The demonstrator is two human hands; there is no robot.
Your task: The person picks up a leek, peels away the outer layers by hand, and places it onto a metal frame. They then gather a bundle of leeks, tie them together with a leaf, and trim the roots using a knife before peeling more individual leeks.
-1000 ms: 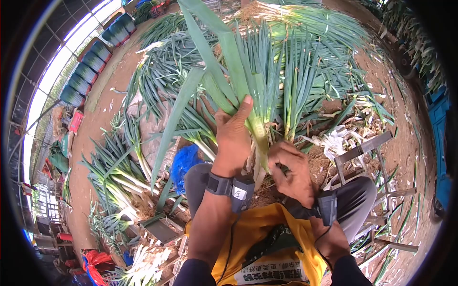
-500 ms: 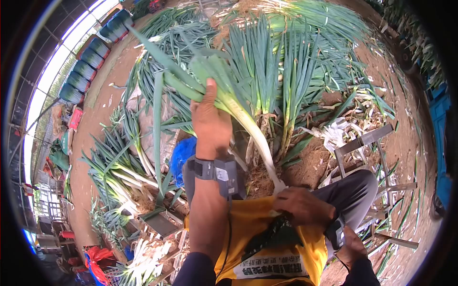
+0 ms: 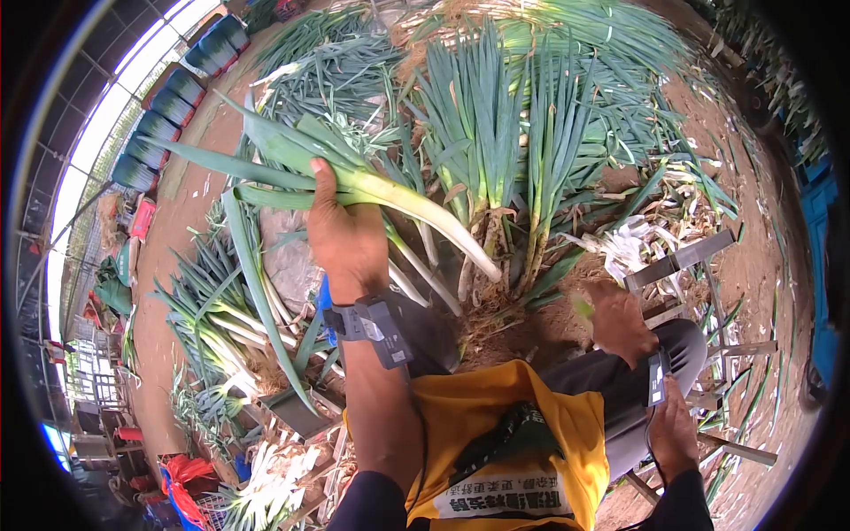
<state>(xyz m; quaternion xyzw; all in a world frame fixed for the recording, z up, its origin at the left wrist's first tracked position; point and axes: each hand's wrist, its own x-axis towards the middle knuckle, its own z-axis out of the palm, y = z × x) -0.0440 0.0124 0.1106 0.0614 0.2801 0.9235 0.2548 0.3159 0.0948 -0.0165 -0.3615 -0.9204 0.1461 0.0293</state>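
My left hand (image 3: 345, 239) is wrapped round a large green onion (image 3: 421, 205) where the leaves meet the pale stalk, thumb on top. Its green leaves fan out to the left, and its white end slants down to the right, overlapping the standing bunches in this view. My right hand (image 3: 618, 320) is away from the onion, over my knee, its fingers smeared by motion. A small blurred pale-green scrap (image 3: 584, 308) shows at its fingertips; I cannot tell whether it is held. Dark devices are strapped to both wrists.
Bunches of green onions (image 3: 474, 124) stand upright ahead, with heaps lying behind. More onions (image 3: 226, 323) lie at left. Peeled skins (image 3: 624, 252) pile up at right beside a metal frame (image 3: 677, 258). Blue-green bundles (image 3: 150, 146) line the far left. A yellow apron (image 3: 496, 398) covers my lap.
My left hand has moved left, tilting the onion flatter and lifting its white end off my lap. My right hand has left that end, moving up and right.
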